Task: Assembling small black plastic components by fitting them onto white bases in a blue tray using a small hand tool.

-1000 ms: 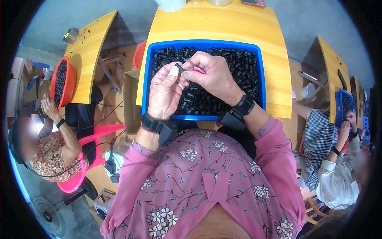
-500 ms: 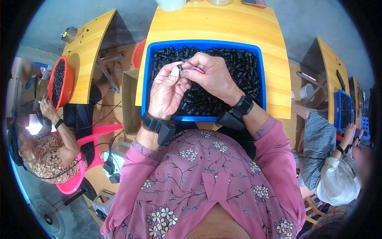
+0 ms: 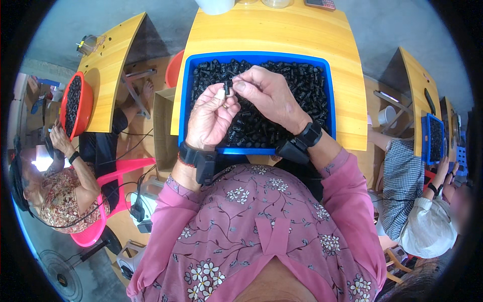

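A wide blue tray (image 3: 332, 118) full of small black plastic parts (image 3: 302, 95) lies on the table before me. Over its left half, my left hand (image 3: 209, 117) pinches one small black plastic part (image 3: 226, 89) upright between thumb and fingers. A whitish cover (image 3: 220, 94) sits at the tip of that thumb. Close against the part, my right hand (image 3: 271, 95) is closed in a pinch, its fingertips almost touching my left ones. What the right fingers hold, if anything, is too small and hidden to make out.
Behind the tray spreads the yellow wooden table (image 3: 276, 30), with a white container (image 3: 215, 6) and a phone-like object (image 3: 320, 4) at its far edge. A cardboard box (image 3: 165, 118) stands left. Co-workers sit on both sides, by a red basin (image 3: 86, 108) and a smaller blue tray (image 3: 430, 138).
My right hand has turned slightly, and the pink slim thing that showed in its fingers is out of sight. My left fingers have shifted a little, so the black part shows more.
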The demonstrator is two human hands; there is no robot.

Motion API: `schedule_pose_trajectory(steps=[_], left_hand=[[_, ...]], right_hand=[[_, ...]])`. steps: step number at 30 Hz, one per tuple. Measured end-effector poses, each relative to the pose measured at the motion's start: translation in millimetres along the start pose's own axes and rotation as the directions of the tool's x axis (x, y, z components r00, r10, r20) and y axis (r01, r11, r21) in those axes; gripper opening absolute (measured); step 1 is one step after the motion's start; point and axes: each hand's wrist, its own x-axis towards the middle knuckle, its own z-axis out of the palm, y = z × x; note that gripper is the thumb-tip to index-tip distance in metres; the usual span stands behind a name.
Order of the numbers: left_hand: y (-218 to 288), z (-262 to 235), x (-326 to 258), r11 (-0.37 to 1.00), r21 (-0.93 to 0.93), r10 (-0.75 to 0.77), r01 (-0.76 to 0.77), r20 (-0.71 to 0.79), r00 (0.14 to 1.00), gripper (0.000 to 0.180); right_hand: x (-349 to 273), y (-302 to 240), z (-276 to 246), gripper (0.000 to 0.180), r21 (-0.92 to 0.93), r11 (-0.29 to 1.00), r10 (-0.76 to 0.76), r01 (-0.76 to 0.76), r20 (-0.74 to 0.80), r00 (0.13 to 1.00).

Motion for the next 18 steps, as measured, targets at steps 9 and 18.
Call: schedule_pose_trajectory(steps=[9,18], left_hand=[[-0.7,6.1,0.5,0.996,-0.080,0.029,-0.035,-0.076,0.997,0.016],[-2.0,8.5,-0.6,0.995,-0.080,0.047,-0.051,-0.060,0.997,0.014]], right_hand=[[-4.2,6.5,2.5,0.021,-0.234,0.929,-0.253,0.285,0.159,0.954],[-3.0,7.7,3.9,0.020,-0.251,0.918,-0.279,0.308,0.145,0.949]])
